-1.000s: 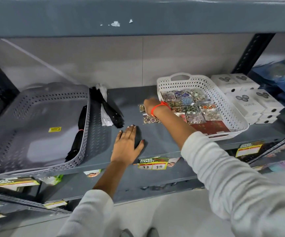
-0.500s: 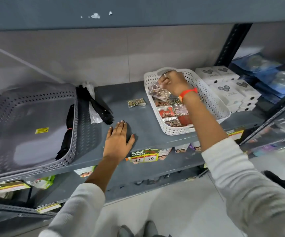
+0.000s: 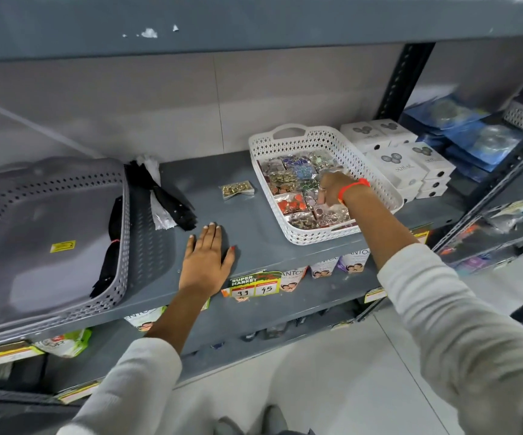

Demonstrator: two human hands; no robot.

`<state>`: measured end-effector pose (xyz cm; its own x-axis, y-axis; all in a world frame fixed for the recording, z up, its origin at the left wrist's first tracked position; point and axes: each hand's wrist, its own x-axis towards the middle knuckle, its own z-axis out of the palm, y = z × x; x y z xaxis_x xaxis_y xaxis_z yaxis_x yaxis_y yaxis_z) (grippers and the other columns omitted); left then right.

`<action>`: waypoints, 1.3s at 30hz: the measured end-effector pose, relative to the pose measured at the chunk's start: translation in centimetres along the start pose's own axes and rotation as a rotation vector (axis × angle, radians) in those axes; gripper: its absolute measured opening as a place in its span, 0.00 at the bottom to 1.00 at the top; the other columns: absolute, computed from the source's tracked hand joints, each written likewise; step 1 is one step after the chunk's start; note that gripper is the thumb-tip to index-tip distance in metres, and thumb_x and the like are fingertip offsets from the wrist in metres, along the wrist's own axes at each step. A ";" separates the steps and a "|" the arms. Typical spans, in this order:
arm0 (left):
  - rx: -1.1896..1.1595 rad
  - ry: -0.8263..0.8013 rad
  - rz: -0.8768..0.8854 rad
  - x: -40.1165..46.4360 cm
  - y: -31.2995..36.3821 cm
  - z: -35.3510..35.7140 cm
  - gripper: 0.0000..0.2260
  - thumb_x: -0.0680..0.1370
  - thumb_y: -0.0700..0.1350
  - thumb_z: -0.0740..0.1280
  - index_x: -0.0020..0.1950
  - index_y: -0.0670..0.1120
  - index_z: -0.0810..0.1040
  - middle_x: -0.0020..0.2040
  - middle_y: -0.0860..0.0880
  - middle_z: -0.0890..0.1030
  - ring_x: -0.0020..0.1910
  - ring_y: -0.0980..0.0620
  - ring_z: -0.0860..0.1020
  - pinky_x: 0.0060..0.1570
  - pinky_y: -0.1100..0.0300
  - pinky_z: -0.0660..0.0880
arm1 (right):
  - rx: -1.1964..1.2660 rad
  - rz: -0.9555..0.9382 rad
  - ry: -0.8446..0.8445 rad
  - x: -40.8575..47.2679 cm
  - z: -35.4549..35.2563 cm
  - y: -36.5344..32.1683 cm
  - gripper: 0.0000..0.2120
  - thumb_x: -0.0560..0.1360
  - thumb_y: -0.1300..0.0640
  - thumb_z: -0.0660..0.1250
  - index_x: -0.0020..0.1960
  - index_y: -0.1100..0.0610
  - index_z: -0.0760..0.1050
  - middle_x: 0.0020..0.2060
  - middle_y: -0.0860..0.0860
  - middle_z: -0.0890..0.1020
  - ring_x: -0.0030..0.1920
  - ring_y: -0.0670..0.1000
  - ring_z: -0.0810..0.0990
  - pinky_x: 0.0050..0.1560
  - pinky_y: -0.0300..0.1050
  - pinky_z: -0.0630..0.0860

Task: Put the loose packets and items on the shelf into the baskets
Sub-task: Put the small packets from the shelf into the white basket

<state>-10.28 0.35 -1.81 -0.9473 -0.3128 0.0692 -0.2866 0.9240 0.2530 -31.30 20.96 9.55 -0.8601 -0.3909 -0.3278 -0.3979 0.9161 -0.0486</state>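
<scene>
A white perforated basket (image 3: 389, 196) stands on the grey shelf (image 3: 254, 233), filled with several clear packets of small shiny items (image 3: 288, 180). My right hand (image 3: 332, 189), with an orange band at the wrist, is down inside the basket, fingers resting on the packets; whether it grips one is hidden. One loose packet of gold pieces (image 3: 237, 191) lies on the shelf just left of the basket. My left hand (image 3: 205, 262) lies flat and open on the shelf's front edge. A loose bundle of black and white items (image 3: 163, 199) lies further left.
A large grey perforated basket (image 3: 50, 233) sits tilted at the left with a black item (image 3: 111, 246) along its inner right side. White boxes (image 3: 404, 158) are stacked right of the white basket. Price tags (image 3: 254, 285) hang on the shelf edge. A black upright (image 3: 401, 83) divides the bays.
My right hand carried a packet from the shelf over the white basket and has dropped down among the packets inside. The left hand stayed flat on the shelf.
</scene>
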 end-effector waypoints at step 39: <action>-0.047 0.001 0.017 0.5 -0.2 -0.4 0.28 0.80 0.57 0.53 0.75 0.42 0.56 0.76 0.45 0.59 0.76 0.50 0.54 0.75 0.50 0.47 | 0.546 -0.282 0.370 2.6 -5.3 -15.5 0.13 0.71 0.68 0.60 0.49 0.70 0.81 0.49 0.66 0.84 0.53 0.63 0.82 0.57 0.51 0.79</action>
<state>-10.62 -0.03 -1.42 -0.9520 -0.2970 0.0747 -0.2631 0.9181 0.2965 -29.03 5.29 14.46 -0.8385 -0.5351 0.1031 -0.4873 0.6517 -0.5813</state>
